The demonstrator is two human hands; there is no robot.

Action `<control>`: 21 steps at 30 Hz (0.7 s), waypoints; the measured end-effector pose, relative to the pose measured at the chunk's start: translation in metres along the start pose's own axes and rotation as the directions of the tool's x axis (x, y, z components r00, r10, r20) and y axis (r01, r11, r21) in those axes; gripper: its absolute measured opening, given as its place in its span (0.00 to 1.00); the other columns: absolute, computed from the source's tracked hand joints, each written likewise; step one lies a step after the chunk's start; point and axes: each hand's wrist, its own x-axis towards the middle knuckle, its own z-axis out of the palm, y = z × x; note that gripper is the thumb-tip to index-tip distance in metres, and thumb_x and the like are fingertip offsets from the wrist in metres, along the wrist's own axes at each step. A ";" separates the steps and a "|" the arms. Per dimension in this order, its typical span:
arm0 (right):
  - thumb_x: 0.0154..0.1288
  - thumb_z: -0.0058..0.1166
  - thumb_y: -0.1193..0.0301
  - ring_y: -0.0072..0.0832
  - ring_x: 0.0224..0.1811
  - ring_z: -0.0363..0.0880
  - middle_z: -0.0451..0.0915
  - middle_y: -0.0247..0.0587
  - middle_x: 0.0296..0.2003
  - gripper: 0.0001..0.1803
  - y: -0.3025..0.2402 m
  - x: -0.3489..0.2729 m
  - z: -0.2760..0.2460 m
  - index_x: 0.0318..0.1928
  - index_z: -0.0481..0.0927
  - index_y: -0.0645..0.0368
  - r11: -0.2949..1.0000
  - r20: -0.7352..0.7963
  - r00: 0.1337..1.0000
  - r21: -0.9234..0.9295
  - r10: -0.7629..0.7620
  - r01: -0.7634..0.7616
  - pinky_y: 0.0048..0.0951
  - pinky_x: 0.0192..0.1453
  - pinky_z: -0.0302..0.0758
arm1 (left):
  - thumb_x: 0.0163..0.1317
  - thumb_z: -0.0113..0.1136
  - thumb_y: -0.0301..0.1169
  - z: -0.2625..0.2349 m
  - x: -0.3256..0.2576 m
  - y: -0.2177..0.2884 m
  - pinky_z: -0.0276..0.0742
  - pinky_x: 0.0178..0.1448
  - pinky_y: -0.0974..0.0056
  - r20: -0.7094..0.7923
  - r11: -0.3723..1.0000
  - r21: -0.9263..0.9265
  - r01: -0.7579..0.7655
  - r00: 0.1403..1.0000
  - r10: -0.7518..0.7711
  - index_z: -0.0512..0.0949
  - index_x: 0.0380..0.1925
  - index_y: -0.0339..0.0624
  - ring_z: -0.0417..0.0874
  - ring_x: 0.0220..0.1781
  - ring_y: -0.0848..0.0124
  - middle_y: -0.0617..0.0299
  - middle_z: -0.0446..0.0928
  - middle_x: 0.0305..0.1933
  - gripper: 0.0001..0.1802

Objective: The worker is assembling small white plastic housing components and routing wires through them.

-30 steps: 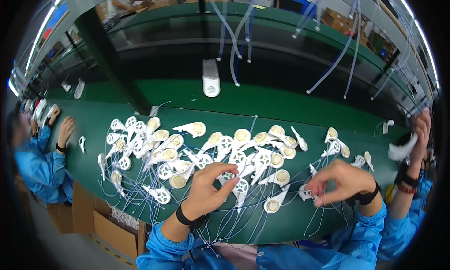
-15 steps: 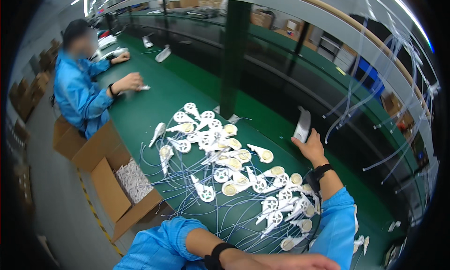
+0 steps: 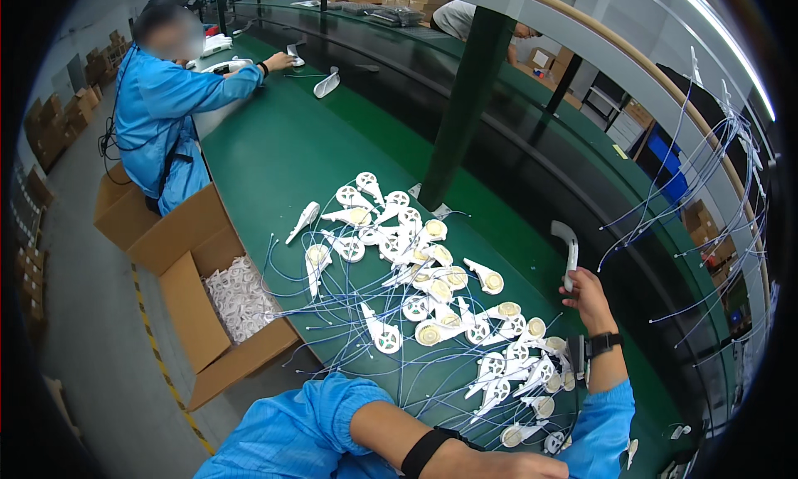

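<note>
- Head view: right hand raised at the far side of the green table, fingers curled around the lower end of a white handle-shaped part, held upright above the table.
- Left hand cut off at the lower edge; fingers impossible to tell.
- Heap of white round-headed parts with blue wires spread just beside the right hand.
- Open cardboard box beside the table.
- Co-worker in blue coat seated well apart.

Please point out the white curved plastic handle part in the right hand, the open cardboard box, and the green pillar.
white curved plastic handle part (image 3: 568, 248), head view, its shaft
open cardboard box (image 3: 187, 304), head view, inner wall
green pillar (image 3: 462, 105), head view, mid-height
</note>
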 end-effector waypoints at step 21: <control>0.41 0.66 0.55 0.26 0.33 0.80 0.82 0.47 0.40 0.40 0.031 -0.193 -0.047 0.53 0.76 0.71 0.925 0.316 0.870 0.164 -0.379 0.343 0.23 0.35 0.77 | 0.58 0.63 0.42 0.011 -0.004 -0.024 0.76 0.48 0.61 0.252 0.924 0.119 0.364 0.889 -0.383 0.76 0.46 0.40 0.78 0.50 0.55 0.55 0.76 0.41 0.21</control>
